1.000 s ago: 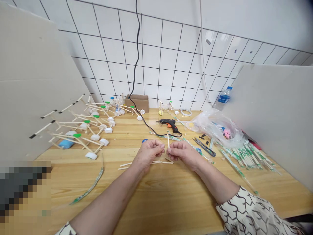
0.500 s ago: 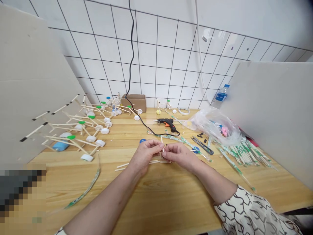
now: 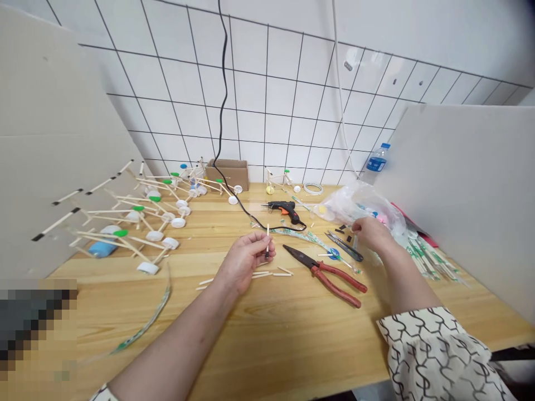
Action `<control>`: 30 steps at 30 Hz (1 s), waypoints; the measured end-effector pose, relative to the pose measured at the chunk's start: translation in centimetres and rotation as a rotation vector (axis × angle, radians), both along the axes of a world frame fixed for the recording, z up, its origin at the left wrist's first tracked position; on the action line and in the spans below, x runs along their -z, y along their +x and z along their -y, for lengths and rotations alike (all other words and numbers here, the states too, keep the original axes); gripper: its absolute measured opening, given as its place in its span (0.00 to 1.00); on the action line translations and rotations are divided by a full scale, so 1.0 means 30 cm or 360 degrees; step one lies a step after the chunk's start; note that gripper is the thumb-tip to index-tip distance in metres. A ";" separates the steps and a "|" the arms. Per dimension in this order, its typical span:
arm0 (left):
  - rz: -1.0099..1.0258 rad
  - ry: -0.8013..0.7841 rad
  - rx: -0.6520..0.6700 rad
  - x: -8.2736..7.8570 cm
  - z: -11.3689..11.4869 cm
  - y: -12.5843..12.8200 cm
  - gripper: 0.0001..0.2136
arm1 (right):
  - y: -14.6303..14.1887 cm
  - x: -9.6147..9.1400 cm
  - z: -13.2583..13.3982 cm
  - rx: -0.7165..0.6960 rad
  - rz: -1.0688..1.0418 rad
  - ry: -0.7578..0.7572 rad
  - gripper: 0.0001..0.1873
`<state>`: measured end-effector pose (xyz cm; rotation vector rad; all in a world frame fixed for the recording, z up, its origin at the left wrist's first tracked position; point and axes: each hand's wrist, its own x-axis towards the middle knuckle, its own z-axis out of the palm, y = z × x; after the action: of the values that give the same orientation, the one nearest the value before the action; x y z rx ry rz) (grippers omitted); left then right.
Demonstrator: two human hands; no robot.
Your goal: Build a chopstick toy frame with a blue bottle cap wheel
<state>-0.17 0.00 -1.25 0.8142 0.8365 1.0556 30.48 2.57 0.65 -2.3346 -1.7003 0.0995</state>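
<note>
My left hand [image 3: 244, 263] is shut on a short wooden stick [image 3: 267, 242], which stands upright between the thumb and fingers. Just below that hand lie several cut stick pieces [image 3: 254, 275]. A pair of pliers with red handles [image 3: 324, 274] rests on the table between my hands, its dark jaws pointing at the left hand. My right hand [image 3: 371, 234] is at the right, curled beside a crumpled plastic bag [image 3: 359, 205] and near dark snips [image 3: 345, 246]. Whether it holds anything is hidden.
A black glue gun [image 3: 285, 209] lies at the back, with its cord running up the wall. Model frames of sticks and bottle caps [image 3: 142, 220] fill the left. Bundled wrapped sticks [image 3: 426, 262] lie at the right, with a water bottle [image 3: 377, 162] behind. Cardboard panels [image 3: 460, 184] stand at both sides.
My right hand has moved away from the left hand, rightward to the plastic bag. Red-handled pliers now lie on the table between my hands. The left hand still has the stick.
</note>
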 end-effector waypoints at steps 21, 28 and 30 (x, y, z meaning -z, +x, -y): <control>0.0010 -0.0041 0.0066 -0.008 0.003 -0.003 0.09 | 0.001 0.037 -0.018 -0.0142 -0.0212 0.0080 0.08; 0.0100 -0.0031 0.0175 -0.018 0.018 0.006 0.10 | -0.222 0.021 0.061 -0.0624 -0.1408 0.0295 0.10; 0.0110 -0.0016 0.0239 -0.015 0.024 0.011 0.10 | -0.301 0.032 0.094 -0.0722 -0.1956 0.0169 0.13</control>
<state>0.17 -0.71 -0.80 0.8150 0.7106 0.9409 21.46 -0.26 -0.31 -1.1930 -1.3778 1.1852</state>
